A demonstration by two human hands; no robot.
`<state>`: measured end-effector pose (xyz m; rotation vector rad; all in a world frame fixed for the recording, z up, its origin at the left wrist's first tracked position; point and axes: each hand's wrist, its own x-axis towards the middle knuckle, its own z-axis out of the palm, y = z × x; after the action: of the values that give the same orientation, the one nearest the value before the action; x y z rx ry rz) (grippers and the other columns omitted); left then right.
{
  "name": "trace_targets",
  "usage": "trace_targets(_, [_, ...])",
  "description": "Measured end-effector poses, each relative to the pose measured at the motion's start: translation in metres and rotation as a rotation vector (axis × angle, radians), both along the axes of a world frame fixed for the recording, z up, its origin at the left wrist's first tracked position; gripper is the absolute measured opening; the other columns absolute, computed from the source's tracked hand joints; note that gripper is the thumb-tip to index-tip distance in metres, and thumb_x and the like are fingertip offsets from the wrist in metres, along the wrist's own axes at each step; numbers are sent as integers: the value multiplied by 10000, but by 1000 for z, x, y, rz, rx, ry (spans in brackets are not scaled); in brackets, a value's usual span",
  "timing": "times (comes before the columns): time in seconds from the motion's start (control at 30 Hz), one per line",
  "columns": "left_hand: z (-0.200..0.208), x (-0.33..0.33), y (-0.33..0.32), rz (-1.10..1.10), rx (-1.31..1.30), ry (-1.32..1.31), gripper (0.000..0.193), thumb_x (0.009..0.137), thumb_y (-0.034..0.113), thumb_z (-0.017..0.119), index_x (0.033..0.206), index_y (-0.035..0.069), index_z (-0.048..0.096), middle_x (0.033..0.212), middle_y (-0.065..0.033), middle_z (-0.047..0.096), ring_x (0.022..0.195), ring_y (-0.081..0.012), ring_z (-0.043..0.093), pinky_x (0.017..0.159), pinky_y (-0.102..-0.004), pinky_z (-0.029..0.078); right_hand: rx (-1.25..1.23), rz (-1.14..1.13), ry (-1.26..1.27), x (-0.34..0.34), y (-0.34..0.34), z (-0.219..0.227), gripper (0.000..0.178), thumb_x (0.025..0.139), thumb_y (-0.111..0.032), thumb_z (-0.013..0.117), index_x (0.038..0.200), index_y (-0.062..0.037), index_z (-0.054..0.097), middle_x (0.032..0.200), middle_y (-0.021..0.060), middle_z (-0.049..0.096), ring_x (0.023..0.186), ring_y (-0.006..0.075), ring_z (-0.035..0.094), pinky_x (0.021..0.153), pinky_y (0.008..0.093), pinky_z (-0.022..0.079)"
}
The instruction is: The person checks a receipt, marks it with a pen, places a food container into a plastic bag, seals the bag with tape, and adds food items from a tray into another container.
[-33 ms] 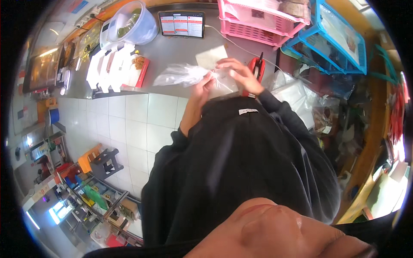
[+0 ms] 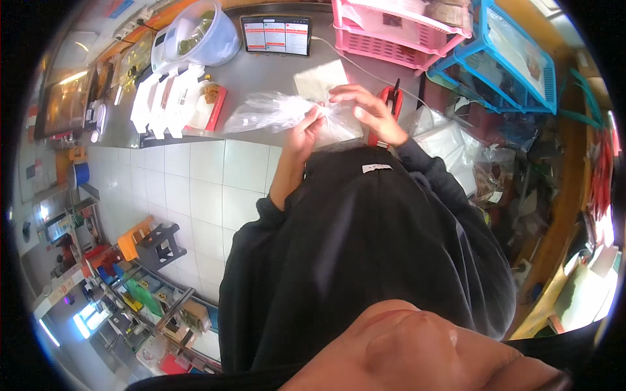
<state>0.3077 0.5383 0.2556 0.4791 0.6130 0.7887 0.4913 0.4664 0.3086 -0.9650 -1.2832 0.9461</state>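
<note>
A clear plastic bag (image 2: 261,112) is held just above the grey counter, its loose, crinkled end fanning out to the left. My left hand (image 2: 305,130) closes on the bag where it is bunched together, thumb and fingers pinching the gathered plastic. At the bag's right part, my right hand (image 2: 375,112) has its fingers stretched out and its thumb apart; I cannot tell whether the fingertips touch the plastic. Beneath the bag lies a pale square sheet (image 2: 318,77). Beside my right hand is a red tool with a black part (image 2: 394,103), partly covered by the hand.
A lit tablet (image 2: 276,36) stands at the back, left of a pink basket rack (image 2: 404,53) and a blue one (image 2: 502,58). Left are white-and-red boxes (image 2: 171,104) and a clear tub (image 2: 218,39). Plastic bags (image 2: 443,146) lie at right.
The bag's loose end has spread slightly toward the lower left. My right hand has shifted a little to the right, while my left hand keeps its pinch.
</note>
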Motion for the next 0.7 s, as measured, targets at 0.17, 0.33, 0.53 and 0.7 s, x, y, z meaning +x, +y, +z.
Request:
trace_targets(0.17, [102, -1, -13, -18, 167, -203, 211, 830, 26, 591, 1036, 4, 549, 1014, -128, 608, 872, -188, 615, 750, -273, 522, 238, -133, -521, -4, -13, 96, 277, 672, -133, 691, 949, -118, 675, 1123, 55, 578, 1050, 201, 513, 884, 349, 348])
trace_targets(0.33, [149, 11, -30, 41, 361, -176, 262, 816, 13, 610, 1061, 31, 519, 1006, -124, 611, 854, -192, 622, 766, -311, 517, 409, -254, -644, 1, -23, 124, 186, 638, -200, 714, 819, -157, 707, 1106, 27, 587, 982, 162, 519, 838, 312, 314])
trace_targets(0.53, [166, 1, -52, 26, 428, -80, 245, 810, -36, 580, 1032, 59, 535, 1031, -108, 598, 983, -254, 583, 833, -382, 498, 223, -230, -612, -9, -49, 163, 99, 765, -197, 643, 718, -110, 652, 1024, 21, 534, 936, 173, 459, 807, 314, 240])
trace_targets(0.7, [166, 0, -51, -85, 392, -185, 255, 800, -65, 574, 1021, 60, 543, 999, -95, 598, 981, -250, 583, 838, -374, 497, 248, -214, -624, -6, -52, 163, 125, 761, -204, 624, 692, -100, 631, 996, 48, 482, 928, 190, 434, 796, 314, 229])
